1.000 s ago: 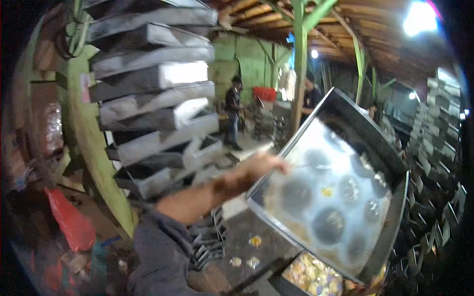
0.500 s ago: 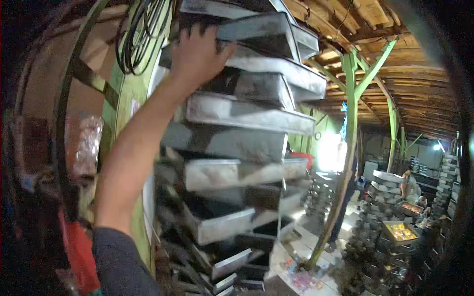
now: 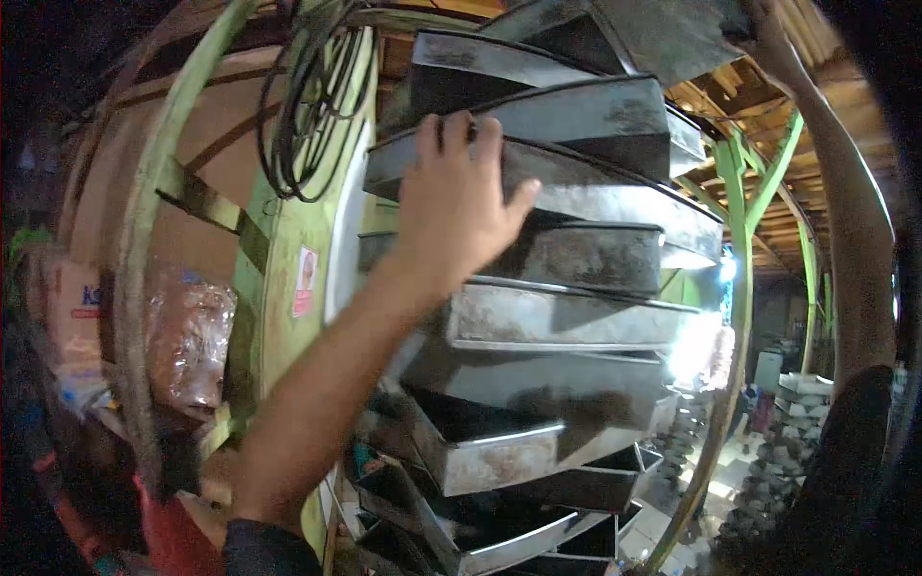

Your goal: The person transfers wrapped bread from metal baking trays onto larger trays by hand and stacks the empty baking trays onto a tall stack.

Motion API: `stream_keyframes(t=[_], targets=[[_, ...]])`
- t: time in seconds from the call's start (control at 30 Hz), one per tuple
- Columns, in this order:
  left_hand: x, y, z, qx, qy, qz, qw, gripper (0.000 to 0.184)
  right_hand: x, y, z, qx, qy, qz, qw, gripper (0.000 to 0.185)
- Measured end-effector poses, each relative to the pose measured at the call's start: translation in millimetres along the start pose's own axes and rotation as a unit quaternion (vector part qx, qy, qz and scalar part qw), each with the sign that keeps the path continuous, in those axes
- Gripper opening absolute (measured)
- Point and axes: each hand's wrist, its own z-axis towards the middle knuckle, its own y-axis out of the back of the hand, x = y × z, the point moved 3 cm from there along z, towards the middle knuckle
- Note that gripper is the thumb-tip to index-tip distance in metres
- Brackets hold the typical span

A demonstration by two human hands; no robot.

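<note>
A tall stack of grey metal trays point(image 3: 576, 317), turned at differing angles, fills the middle of the view. My left hand point(image 3: 456, 197) lies against the side of an upper tray, its fingers spread and fingertips near the rim. At the top right, my right arm is raised, and my right hand point(image 3: 759, 19) is cut by the upper edge, beside a dark metal tray point(image 3: 672, 38) at the top of the stack. Its fingers cannot be made out.
Black cables point(image 3: 303, 115) hang on a green post point(image 3: 312, 240) left of the stack. A plastic-wrapped bundle point(image 3: 192, 341) and a red bag point(image 3: 178, 528) are further left. Another green post point(image 3: 735, 336) and more stacked trays point(image 3: 802, 403) stand at the right.
The view has swung left and up from the tilted tray to the tall stack. My left hand has come onto an upper tray, and my right arm has risen into view.
</note>
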Motion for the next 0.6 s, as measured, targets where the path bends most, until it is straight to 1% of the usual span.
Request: stream_keyframes(t=[0.03,0.1,0.17,0.2,0.23,0.27,0.53,0.6], targets=[[-0.9,0.7,-2.2,-0.006,0.005,-0.006,1.000,0.064,4.4,-6.4,2.8,-0.001,0.009,0.008,1.000,0.060],[0.2,1.8,-2.9,-0.025,-0.018,-0.007,1.000,0.066,9.9,-19.0,6.4,0.002,0.026,0.020,0.999,0.059],[-0.1,0.5,-6.4,-0.026,-0.024,0.003,0.999,0.068,23.3,-30.0,10.1,-0.007,0.088,0.024,0.996,0.057],[0.0,0.1,-8.6,-0.030,-0.021,0.011,0.999,0.068,29.7,-33.1,12.8,-0.025,0.141,0.019,0.989,0.057],[-1.1,-0.9,-8.9,-0.034,-0.021,0.013,0.999,0.069,11.2,-53.4,20.3,0.102,-0.014,0.099,0.990,0.057],[-0.8,-1.6,-7.9,-0.031,-0.023,0.011,0.999,0.069,-2.7,-60.8,26.9,0.114,-0.040,0.091,0.989,0.058],[-0.5,-9.6,-4.8,-0.018,-0.020,0.007,1.000,0.072,38.2,-72.5,49.9,0.115,-0.062,0.091,0.987,0.060],[-4.7,-9.9,-2.0,-0.004,-0.016,0.015,1.000,0.072,61.3,-73.1,45.3,0.118,-0.058,0.088,0.987,0.060]])
